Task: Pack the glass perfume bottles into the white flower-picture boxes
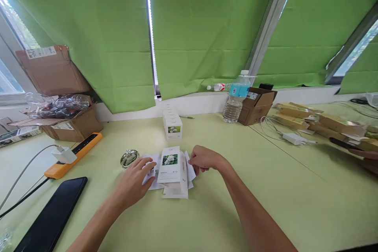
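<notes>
Head view: left hand [131,183] and right hand [205,158] apart, touching either side of an opened white carton [170,174] with a flower print (round glass bottle [129,158] just beside); any grip cannot be told.

A white carton [170,164] printed with a photo of white flowers lies opened out, its flaps spread over loose white paper [150,173]. A round glass bottle [129,158] sits just beside the paper, toward ten o'clock.
</notes>
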Motion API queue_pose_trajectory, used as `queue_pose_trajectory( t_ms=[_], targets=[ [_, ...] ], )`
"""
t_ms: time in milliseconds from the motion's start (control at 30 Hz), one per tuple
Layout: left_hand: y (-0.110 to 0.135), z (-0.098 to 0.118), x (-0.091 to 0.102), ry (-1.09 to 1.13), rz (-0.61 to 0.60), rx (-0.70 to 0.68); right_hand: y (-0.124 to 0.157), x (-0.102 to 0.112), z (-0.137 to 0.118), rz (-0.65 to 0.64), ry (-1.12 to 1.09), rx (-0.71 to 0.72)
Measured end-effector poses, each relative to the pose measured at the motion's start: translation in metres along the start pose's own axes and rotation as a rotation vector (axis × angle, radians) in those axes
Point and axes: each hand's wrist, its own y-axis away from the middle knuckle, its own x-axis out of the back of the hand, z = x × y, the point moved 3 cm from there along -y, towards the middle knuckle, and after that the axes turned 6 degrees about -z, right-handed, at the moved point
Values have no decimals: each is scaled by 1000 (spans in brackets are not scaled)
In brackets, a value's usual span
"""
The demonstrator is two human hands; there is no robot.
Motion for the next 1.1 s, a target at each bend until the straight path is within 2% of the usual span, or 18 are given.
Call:
queue_pose_trajectory(
  t_ms=[233, 400, 567, 800, 933, 1100],
  targets=[
    [-9, 2, -12, 96, -49, 2, 0, -1, -1, 21, 2, -3],
    [-11, 2, -12, 158, -77, 48, 4, 0, -2, 26, 4, -12],
    [-4, -10, -8, 180, -84, 148, 6, 4, 0, 29, 11, -27],
    [4, -31, -6, 50, -96, 267, 10, 14, 8, 73, 54, -93],
    [6, -31, -5, -8, -89, 261, 12, 15, 10, 83, 72, -115],
    [6, -30, -4, -86, -1, 227, 14, 17, 7, 157, 118, -146]
  ],
)
